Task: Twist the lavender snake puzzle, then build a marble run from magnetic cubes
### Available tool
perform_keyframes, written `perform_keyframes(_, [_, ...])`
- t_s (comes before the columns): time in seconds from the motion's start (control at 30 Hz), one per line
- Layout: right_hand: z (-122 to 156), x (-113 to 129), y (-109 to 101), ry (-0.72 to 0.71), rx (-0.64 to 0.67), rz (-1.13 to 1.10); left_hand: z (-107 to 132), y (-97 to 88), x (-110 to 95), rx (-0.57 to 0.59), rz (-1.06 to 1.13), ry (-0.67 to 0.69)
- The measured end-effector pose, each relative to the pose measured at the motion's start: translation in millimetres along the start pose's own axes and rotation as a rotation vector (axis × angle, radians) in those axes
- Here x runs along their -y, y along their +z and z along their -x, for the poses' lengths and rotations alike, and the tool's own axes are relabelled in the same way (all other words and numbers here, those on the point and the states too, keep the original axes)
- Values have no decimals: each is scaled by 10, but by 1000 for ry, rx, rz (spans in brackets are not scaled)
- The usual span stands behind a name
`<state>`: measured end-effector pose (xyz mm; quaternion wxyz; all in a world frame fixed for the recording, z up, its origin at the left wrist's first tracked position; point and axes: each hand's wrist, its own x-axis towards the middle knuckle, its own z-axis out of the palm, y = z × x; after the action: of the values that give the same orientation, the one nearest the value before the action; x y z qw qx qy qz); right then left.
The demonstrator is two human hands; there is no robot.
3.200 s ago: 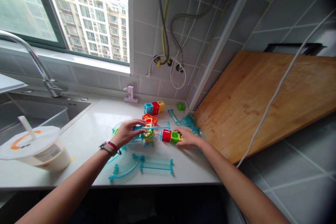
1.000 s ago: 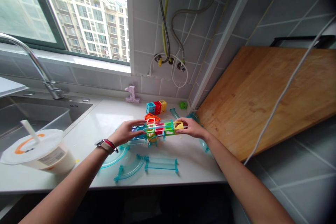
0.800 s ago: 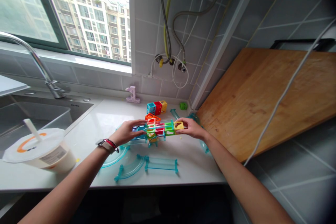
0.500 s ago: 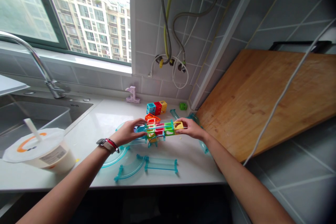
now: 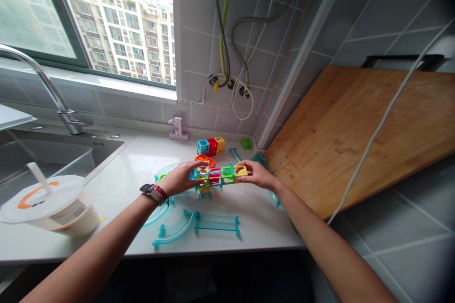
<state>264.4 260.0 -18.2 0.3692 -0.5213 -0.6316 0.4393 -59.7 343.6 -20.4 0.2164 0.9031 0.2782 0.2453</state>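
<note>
Both hands are at the toy build, mid-tabletop (image 5: 263,229). Right hand (image 5: 261,176) — grip closed round the yellow block (image 5: 241,171), thumb on the near side, fingers on the far side. That block is the right end of a row: green block (image 5: 228,175) next, then red block (image 5: 214,175), then more green toward the left hand. A clear track with teal ends lies along the row.

Left hand (image 5: 183,177) is at the row's left end, grip part curled, thumb apart from fingers, a bit of blue showing between; can't tell whether it has firm hold. Watch (image 5: 146,189) on that wrist.

Orange ring (image 5: 205,159) sits just behind the row; behind that, a blue-red-yellow trio (image 5: 211,146). Lone green cube (image 5: 246,144) near the wall corner, pink "1" (image 5: 178,129) upright at the back.

Nearer me, curved track (image 5: 177,234) meets straight track (image 5: 217,224) end to end. Cup (image 5: 53,206) with straw at far left, by the sink — cutting board (image 5: 373,104) leaning on the right.
</note>
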Motion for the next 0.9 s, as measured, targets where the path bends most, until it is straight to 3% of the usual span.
perform_keyframes(0.5, [190,-366,-56,-10,-75,110,-200,85,-127,108,-82,8])
perform_keyframes(0.7, [223,-409,-46,-35,-74,96,-144,-138,-209,111,-49,-6])
perform_keyframes(0.8, [232,-426,-46,-40,-67,93,4,-369,-148,-35,5,-111])
perform_keyframes(0.9, [243,-432,-32,-41,-71,85,269,-519,-13,-357,110,-244])
